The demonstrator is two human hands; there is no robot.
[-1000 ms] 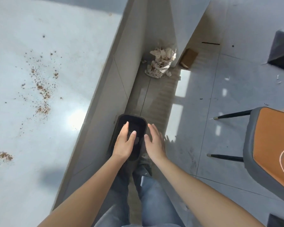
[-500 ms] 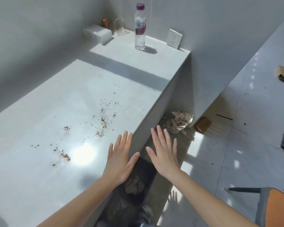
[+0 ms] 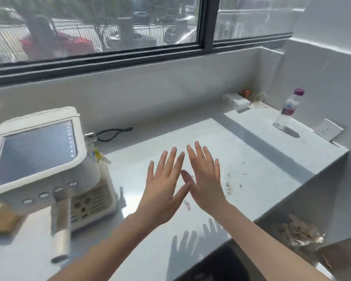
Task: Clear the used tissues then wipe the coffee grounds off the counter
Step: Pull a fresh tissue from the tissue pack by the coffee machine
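Counter (image 3: 221, 138) middle bare and sunlit, open passage between hands and back wall. Coffee machine (image 3: 39, 159) blocks left side; portafilter handle (image 3: 60, 226) juts forward from it toward near edge. Black cable (image 3: 114, 132) lies behind machine by wall. Far right corner crowded: water bottle (image 3: 288, 110), white box (image 3: 238, 102), wall socket (image 3: 328, 129). Coffee grounds (image 3: 229, 187) scattered just right of right hand (image 3: 207, 179). Left hand (image 3: 164, 187) empty, fingers spread, beside it.

counter (image 3: 251, 151) pale grey | coffee grounds (image 3: 229, 187) brown | bottle cap (image 3: 299, 91) purple
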